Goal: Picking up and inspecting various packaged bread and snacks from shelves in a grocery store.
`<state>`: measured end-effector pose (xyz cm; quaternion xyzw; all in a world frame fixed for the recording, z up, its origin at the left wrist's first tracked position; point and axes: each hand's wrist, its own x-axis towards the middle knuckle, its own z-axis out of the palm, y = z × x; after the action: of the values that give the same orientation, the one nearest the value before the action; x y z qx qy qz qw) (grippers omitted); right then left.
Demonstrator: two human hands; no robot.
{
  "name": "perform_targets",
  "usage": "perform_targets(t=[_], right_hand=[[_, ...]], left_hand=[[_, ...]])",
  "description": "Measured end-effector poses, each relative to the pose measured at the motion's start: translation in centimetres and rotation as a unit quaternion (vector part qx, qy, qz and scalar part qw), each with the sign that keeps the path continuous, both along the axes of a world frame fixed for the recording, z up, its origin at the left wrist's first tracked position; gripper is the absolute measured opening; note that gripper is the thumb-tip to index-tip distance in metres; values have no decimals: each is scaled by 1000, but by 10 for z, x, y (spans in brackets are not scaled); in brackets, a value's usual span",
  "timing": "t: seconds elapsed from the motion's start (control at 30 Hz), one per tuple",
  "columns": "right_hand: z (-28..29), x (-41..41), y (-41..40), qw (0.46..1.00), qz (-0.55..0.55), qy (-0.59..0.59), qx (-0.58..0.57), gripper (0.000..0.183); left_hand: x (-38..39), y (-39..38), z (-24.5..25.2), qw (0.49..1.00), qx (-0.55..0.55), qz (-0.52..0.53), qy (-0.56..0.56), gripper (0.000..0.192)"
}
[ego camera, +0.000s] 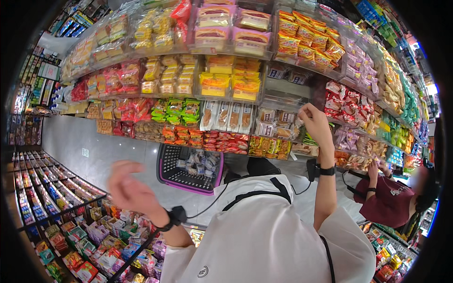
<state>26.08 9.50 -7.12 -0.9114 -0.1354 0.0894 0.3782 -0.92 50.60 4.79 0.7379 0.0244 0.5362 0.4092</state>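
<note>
My right hand (316, 124) is at the right side of a clear plastic bin (279, 103) on the snack shelf, its fingers bent and partly hiding one another. Whether they pinch a packet or only touch the bin, I cannot tell. Several clear-wrapped snacks (268, 128) with dark labels lie in that bin. Just above it, a mostly bare bin (288, 86) has a few similar packets (297, 75) at its back. My left hand (132, 189), blurred, hangs over the floor on the left with nothing in it. Between my hands, a black-and-purple shopping basket (189, 168) stands on the floor, holding several clear-wrapped packets (202, 163).
Tiered bins of packaged snacks (214, 85) curve around in front. Behind me on the left stands a low display of boxed goods (106, 244) with a black rail (63, 212). A person in a maroon shirt (384, 198) is at the shelf on the right.
</note>
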Motion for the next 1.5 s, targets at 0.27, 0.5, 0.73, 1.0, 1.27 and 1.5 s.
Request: perform_targets(t=[0.27, 0.5, 0.73, 1.0, 1.27, 1.5], right_hand=[[-151, 156, -37, 994, -60, -75, -59, 48], [-294, 281, -50, 964, -217, -146, 49, 65], [-287, 291, -67, 954, -243, 62, -165, 71], [-180, 180, -46, 952, -256, -121, -112, 43], [-82, 43, -22, 978, -152, -138, 20, 32], [29, -68, 21, 975, 32, 130, 176, 24]], left_hand=[[47, -111, -58, 870, -69, -220, 436, 16], [51, -155, -57, 841, -166, -204, 474, 19], [35, -152, -59, 851, -226, -145, 452, 21], [32, -148, -52, 867, -199, -163, 427, 21], [25, -137, -51, 847, -171, -228, 448, 25], [30, -133, -51, 881, -12, -254, 398, 65]])
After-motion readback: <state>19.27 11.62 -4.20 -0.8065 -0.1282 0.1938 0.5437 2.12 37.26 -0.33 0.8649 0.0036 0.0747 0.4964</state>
